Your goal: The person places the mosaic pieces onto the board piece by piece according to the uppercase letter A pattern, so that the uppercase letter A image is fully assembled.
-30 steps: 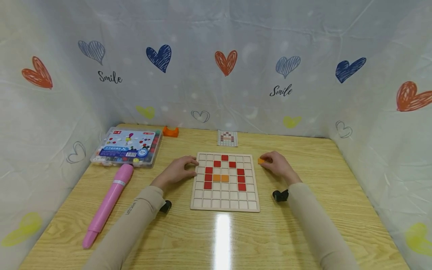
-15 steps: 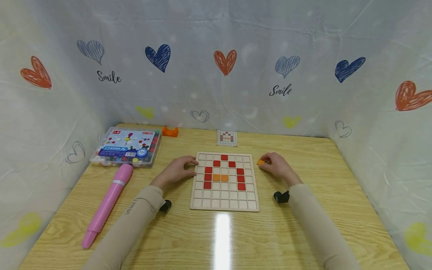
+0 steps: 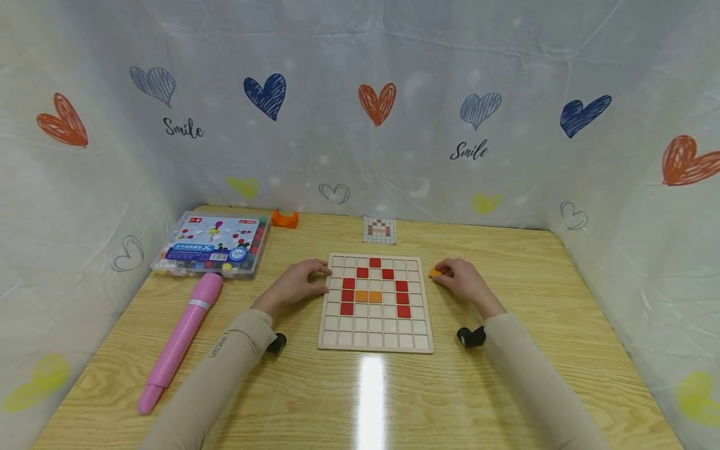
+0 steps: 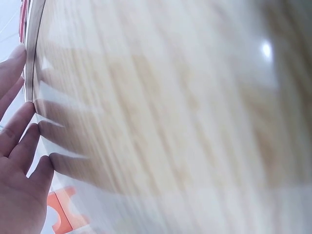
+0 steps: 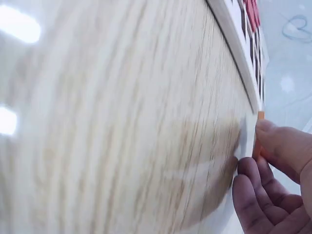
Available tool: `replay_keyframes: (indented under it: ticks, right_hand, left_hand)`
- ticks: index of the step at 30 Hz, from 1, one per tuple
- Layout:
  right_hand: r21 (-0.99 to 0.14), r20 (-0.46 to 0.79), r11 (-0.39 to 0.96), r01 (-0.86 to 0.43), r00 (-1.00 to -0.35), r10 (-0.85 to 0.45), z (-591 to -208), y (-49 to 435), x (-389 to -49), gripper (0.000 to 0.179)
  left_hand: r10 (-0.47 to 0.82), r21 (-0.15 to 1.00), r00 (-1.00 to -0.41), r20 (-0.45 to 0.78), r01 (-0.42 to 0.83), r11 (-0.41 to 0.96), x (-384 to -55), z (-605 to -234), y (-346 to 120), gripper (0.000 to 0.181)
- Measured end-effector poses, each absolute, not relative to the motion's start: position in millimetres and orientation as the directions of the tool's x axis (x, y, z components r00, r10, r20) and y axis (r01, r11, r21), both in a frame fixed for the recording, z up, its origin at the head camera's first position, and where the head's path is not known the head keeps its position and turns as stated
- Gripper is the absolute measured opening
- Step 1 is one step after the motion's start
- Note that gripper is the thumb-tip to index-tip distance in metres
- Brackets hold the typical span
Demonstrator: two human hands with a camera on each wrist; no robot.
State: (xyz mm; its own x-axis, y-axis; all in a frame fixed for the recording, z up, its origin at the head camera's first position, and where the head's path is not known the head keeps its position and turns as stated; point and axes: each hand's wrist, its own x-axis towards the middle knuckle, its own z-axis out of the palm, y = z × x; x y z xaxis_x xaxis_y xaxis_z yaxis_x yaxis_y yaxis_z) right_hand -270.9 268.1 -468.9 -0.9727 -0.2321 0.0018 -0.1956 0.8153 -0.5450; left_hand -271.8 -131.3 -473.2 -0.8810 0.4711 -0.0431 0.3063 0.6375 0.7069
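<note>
A pale wooden grid board lies mid-table, with red tiles in an arch shape and two orange tiles side by side inside it. My left hand rests at the board's left edge, fingertips touching its rim and the tabletop, holding nothing. Just off the board's upper right corner, my right hand pinches a loose orange tile between thumb and fingers, low over the table. My fingers cover part of that tile.
Behind the board lies a small printed pattern card. At the left are a clear plastic case of coloured pieces and a pink wand-shaped tube. An orange plastic piece sits near the back edge.
My right hand has shifted slightly towards me, and the orange tile has turned a little between its fingers. My left hand and the board look the same.
</note>
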Motion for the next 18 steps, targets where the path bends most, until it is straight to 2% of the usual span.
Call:
replay_keyframes:
  ticks: [9, 18]
  right_hand:
    - [-0.636, 0.047, 0.749, -0.186, -0.978, -0.203, -459.0, 249.0, -248.7, 0.031]
    - [-0.636, 0.041, 0.729, -0.252, -0.955, -0.295, -454.0, 226.2, -226.9, 0.028]
  left_hand:
    - [0.462, 0.711, -0.885, -0.051, 0.293, 0.639, -271.6, -472.4, -131.3, 0.037]
    - [0.459, 0.709, -0.887, -0.053, 0.29, 0.643, -271.5, -473.0, -131.1, 0.037]
